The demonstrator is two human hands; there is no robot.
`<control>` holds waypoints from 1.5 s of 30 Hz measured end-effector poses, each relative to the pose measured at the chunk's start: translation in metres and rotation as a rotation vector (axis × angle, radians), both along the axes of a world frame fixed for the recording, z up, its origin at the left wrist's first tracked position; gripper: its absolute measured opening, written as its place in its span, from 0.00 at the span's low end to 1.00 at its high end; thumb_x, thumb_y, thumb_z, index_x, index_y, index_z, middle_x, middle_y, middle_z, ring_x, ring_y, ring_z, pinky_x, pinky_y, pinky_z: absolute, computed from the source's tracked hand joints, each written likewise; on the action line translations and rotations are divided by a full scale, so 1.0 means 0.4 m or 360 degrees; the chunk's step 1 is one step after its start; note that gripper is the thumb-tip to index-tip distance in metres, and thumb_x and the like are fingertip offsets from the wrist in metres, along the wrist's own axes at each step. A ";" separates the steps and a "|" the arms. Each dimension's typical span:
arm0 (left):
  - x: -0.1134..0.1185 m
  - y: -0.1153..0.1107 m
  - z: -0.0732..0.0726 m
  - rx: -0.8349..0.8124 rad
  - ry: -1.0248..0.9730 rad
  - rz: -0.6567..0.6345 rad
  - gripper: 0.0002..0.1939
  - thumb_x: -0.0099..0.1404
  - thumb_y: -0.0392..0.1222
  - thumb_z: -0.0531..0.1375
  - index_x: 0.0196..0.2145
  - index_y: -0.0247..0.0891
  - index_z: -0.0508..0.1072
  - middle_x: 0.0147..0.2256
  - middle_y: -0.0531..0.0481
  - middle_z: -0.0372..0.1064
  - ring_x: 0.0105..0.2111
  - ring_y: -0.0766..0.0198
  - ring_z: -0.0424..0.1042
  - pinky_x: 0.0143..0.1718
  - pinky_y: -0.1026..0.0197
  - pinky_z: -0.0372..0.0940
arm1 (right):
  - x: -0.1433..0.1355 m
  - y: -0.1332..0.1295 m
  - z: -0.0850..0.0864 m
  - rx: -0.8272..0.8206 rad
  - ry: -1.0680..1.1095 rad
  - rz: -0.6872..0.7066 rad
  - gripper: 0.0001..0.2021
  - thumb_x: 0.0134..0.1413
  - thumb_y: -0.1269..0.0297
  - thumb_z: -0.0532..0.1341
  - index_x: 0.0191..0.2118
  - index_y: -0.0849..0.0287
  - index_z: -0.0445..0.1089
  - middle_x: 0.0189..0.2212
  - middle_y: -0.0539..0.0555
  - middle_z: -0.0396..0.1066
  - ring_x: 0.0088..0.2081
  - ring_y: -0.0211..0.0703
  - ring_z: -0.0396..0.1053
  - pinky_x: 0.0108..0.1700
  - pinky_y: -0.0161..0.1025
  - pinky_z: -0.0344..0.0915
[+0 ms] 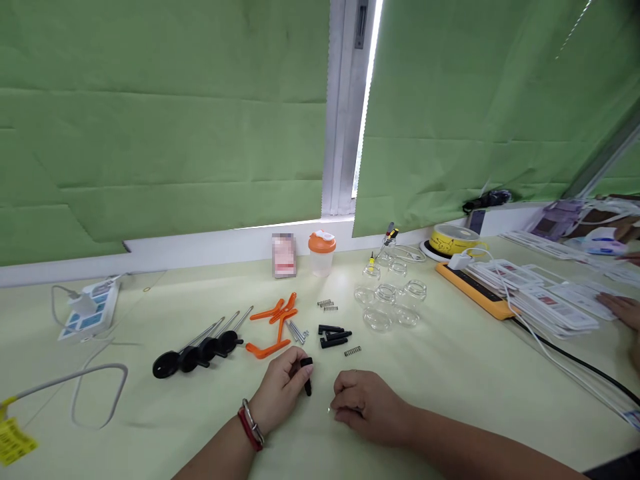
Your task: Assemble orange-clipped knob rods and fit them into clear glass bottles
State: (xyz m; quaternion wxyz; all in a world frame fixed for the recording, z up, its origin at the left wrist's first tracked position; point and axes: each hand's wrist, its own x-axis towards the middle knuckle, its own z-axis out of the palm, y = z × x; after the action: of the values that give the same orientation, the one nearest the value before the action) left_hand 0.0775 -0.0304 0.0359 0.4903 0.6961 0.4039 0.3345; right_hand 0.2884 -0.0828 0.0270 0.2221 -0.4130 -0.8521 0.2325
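Note:
My left hand pinches a small black tubular plastic part between thumb and fingers, holding it roughly upright over the table. To its right, my right hand is closed low over the tabletop; a tiny shiny piece shows at its fingertips, too small to name. Just beyond the hands lie more black plastic parts like the held one, and a single coil spring. Farther back are a few springs, thin metal pins and orange plastic crank-like pieces.
Metal rods with black round ends lie at left. Clear glass jars stand right of centre, an orange-lidded cup behind. An orange power strip, cables and stacked white cards are at right, near another person's hand.

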 end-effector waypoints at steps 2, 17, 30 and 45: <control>0.001 0.001 -0.001 0.0006 -0.0006 0.0006 0.10 0.63 0.47 0.55 0.30 0.37 0.65 0.25 0.54 0.62 0.25 0.67 0.61 0.27 0.65 0.60 | -0.005 0.000 0.001 0.0023 0.0010 -0.0018 0.11 0.51 0.66 0.59 0.40 0.53 0.75 0.36 0.51 0.71 0.33 0.39 0.69 0.37 0.33 0.63; 0.000 0.009 -0.007 0.0080 0.0026 0.0128 0.09 0.62 0.46 0.56 0.29 0.38 0.65 0.26 0.54 0.62 0.27 0.65 0.61 0.28 0.64 0.59 | -0.121 0.049 -0.030 0.0136 -0.0061 -0.0302 0.06 0.49 0.64 0.61 0.32 0.54 0.75 0.32 0.50 0.73 0.32 0.39 0.70 0.35 0.34 0.62; -0.001 0.010 -0.014 0.0016 -0.0039 0.0064 0.09 0.62 0.46 0.57 0.30 0.38 0.66 0.26 0.54 0.63 0.27 0.65 0.62 0.30 0.65 0.59 | -0.111 0.071 -0.012 0.0156 -0.0332 -0.0391 0.09 0.51 0.70 0.54 0.29 0.58 0.72 0.29 0.52 0.70 0.29 0.39 0.68 0.30 0.33 0.58; 0.005 0.005 -0.021 0.0095 -0.0079 -0.0038 0.05 0.61 0.42 0.57 0.32 0.37 0.68 0.26 0.54 0.62 0.26 0.67 0.59 0.29 0.66 0.58 | -0.118 0.113 0.048 0.0089 0.0397 -0.0411 0.04 0.53 0.71 0.55 0.30 0.58 0.66 0.31 0.50 0.65 0.28 0.34 0.62 0.30 0.31 0.58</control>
State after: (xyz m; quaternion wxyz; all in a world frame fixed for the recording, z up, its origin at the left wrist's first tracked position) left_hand 0.0794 -0.0285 0.0274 0.4833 0.7067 0.3730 0.3577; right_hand 0.2410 -0.0378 0.0463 0.3653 -0.4806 -0.7640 0.2278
